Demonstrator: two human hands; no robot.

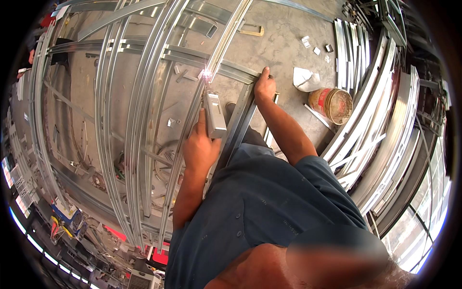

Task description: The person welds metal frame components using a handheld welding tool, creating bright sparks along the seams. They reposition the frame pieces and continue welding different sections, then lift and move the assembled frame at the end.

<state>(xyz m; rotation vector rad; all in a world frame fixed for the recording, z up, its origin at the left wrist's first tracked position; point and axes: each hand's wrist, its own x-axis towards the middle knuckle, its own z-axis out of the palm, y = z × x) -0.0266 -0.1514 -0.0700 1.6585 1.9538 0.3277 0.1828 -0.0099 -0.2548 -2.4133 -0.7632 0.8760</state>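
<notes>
My left hand [201,147] is wrapped round a boxy silver welding gun [215,113], its index finger stretched along the side. At the gun's narrow tip a bright spark [207,73] glows against a joint in the galvanized steel frame [226,41]. Farther right, my right hand [265,86] grips the outer corner of this frame, thumb pointing up. A short crosspiece [238,72] runs between that corner and the long rail by the spark. The palm sides of both hands are hidden.
Several long steel channels [144,96] cross the left side. A dirty red and yellow bucket [317,99] lies on the floor beside a white sheet scrap [304,78]. Long metal profiles [375,159] are stacked at the right. Another person's hand [32,57] shows at the far left edge.
</notes>
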